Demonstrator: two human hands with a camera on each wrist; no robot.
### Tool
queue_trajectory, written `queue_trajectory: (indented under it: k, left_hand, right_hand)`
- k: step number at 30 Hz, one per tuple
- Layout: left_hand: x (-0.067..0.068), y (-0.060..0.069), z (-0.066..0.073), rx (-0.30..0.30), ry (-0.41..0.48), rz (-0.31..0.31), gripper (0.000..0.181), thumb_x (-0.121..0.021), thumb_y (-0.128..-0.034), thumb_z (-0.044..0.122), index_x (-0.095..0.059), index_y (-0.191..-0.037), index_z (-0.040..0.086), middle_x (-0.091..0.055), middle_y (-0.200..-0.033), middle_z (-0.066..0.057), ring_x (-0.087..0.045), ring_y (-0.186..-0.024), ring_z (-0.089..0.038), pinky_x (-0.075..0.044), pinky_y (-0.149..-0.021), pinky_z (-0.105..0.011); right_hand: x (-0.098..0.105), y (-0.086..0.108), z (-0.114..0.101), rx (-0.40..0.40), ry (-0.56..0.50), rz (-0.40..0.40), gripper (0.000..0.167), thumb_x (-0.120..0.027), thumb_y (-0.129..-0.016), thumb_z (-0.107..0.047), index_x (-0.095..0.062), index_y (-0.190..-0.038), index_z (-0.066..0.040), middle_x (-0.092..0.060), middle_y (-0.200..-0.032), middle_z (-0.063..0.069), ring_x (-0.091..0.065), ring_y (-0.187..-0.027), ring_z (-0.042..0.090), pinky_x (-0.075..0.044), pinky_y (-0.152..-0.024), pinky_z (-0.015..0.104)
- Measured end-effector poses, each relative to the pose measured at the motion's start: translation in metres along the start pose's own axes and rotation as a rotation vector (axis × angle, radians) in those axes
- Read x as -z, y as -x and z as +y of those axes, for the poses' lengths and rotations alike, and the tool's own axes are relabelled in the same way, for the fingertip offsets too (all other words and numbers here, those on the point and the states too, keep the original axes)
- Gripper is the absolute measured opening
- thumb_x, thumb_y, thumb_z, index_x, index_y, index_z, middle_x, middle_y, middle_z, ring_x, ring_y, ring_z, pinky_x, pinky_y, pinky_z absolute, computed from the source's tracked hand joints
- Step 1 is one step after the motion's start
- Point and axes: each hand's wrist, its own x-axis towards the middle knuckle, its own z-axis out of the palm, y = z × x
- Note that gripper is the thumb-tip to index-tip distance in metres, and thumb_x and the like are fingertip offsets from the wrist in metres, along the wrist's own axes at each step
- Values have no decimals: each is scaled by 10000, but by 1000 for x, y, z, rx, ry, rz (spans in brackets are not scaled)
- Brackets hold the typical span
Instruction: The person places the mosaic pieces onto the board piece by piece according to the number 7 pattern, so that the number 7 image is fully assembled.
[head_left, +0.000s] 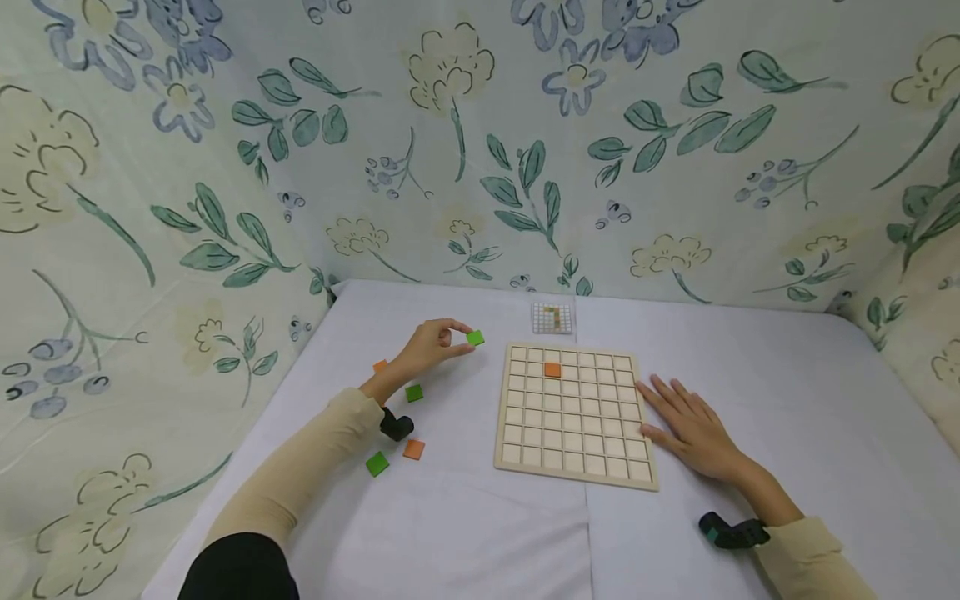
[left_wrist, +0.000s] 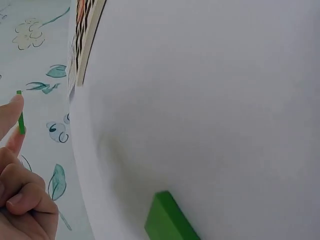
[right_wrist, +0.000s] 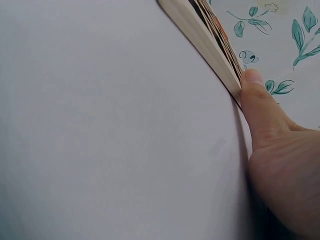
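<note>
Between thumb and index finger, my left hand (head_left: 431, 348) pinches a green square tile (head_left: 476, 337), held left of the board's upper corner. The left wrist view shows the same tile (left_wrist: 21, 114) edge-on, with the other fingers curled in. A wooden grid board (head_left: 575, 417) lies on the table, one orange tile (head_left: 552, 370) in a cell of its top row. Flat beside the board's right edge rests my right hand (head_left: 693, 433), fingers spread. Its thumb (right_wrist: 260, 100) touches the board's rim in the right wrist view.
Loose green tiles (head_left: 377, 464) and orange tiles (head_left: 414, 450) lie around the left forearm; another orange tile (head_left: 380, 365) is partly hidden by the left wrist. Behind the board lies a small patterned grid card (head_left: 552, 317). A floral curtain (head_left: 465, 167) surrounds the white-covered table (head_left: 465, 542).
</note>
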Motion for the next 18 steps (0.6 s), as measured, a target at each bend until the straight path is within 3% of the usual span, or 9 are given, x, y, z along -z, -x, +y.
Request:
queue_trajectory:
  k: [8, 18]
  left_hand:
    - [-15, -8, 20, -50, -9, -41, 336, -779, -888, 231, -714, -1176, 69, -315, -615, 27, -273, -563, -116, -269, -539, -252]
    - [-35, -19, 35, -58, 27, -82, 348, -795, -871, 234, -718, -1180, 94, -300, -609, 27, -279, -540, -117, -254, -502, -243]
  right_hand:
    - [-1, 0, 2, -7, -1, -3, 705, -595, -996, -405, -300, -1577, -136, -221, -1600, 226, -125, -1454, 485, -56, -1114, 659]
    - [-3, 0, 4, 0, -2, 4, 706, -601, -994, -399, -297, -1579, -145, -221, -1600, 226, -132, -1450, 489, -49, -1120, 651]
